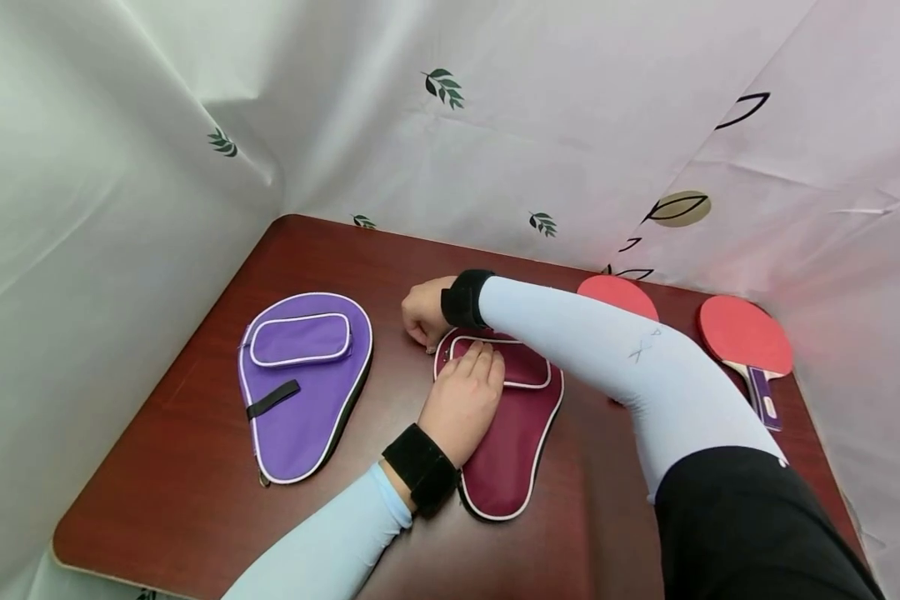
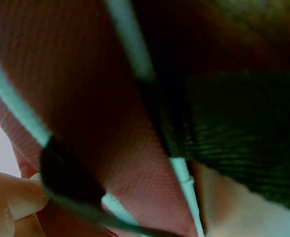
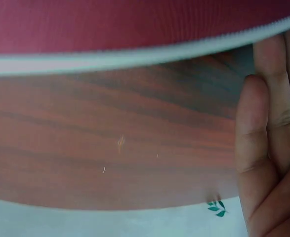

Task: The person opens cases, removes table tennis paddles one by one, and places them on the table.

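Black sleeve (image 1: 750, 533) fills the lower right; the right hand (image 1: 424, 308) bends to the maroon case (image 1: 504, 467), mid-frame, grip impossible to tell. Left hand (image 1: 467, 404) lies straight-fingered across it; too light a press might let it skid.

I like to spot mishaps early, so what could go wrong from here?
The maroon case might slide or twist if the left hand, resting on its pocket, lifts while the right hand is at the far edge.

The right sleeve partly hides one red paddle, so an unseen bump is possible, though the gap is unclear.

With the right arm reaching past the left hand, the hands could get in each other's way.
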The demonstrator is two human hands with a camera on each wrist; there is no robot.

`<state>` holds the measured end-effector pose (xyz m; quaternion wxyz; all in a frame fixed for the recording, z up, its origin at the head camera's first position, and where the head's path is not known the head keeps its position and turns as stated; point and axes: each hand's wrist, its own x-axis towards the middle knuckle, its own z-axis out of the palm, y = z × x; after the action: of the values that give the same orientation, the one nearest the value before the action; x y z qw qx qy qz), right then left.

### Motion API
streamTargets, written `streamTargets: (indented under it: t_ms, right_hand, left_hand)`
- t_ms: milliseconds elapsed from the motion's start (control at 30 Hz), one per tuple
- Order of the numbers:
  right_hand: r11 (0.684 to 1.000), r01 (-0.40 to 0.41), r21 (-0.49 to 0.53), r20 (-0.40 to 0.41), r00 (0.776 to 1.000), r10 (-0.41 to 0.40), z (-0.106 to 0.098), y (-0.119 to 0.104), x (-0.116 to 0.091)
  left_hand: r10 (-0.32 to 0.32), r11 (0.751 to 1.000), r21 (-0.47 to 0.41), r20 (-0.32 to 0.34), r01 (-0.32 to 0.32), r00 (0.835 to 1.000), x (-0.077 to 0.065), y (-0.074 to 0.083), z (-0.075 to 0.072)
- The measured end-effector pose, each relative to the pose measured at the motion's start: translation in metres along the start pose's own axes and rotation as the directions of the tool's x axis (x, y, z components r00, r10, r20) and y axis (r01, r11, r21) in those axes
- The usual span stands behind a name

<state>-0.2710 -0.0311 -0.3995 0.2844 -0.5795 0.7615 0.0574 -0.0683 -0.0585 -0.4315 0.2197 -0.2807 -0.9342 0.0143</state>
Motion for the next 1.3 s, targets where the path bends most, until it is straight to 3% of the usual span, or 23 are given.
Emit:
streamTargets:
  t_ms: [233,500,733,933,1300]
  right_hand:
    - [0.996,-0.053,0.077,-0.024,0.998,0.055,0.007,-0.004,-0.006]
    - [0.991,0.026,0.134,-0.064,0.998,-0.018,0.015,0.009,-0.019]
    - [0.99,0.014,0.14,-0.08,0.997,-0.003,0.015,0.018,-0.03]
    - [0.993,-0.01,0.116,-0.104,0.994,0.022,0.014,0.023,-0.036]
    - [1.0,-0.013,-0.012,-0.271,0.962,0.01,0.027,0.029,-0.047]
  left_hand:
    - [-0.001,1.0,-0.007,-0.011,0.001,1.0,-0.002,0.0,0.002]
    - [0.003,1.0,-0.022,-0.004,-0.003,1.0,0.001,-0.001,0.0]
    - [-0.001,1.0,-0.019,-0.012,0.001,1.0,0.001,-0.002,0.001]
    - [-0.006,1.0,-0.012,-0.02,0.006,1.0,0.001,-0.002,0.001]
    - [-0.006,1.0,-0.025,-0.022,0.006,1.0,0.002,-0.004,0.0]
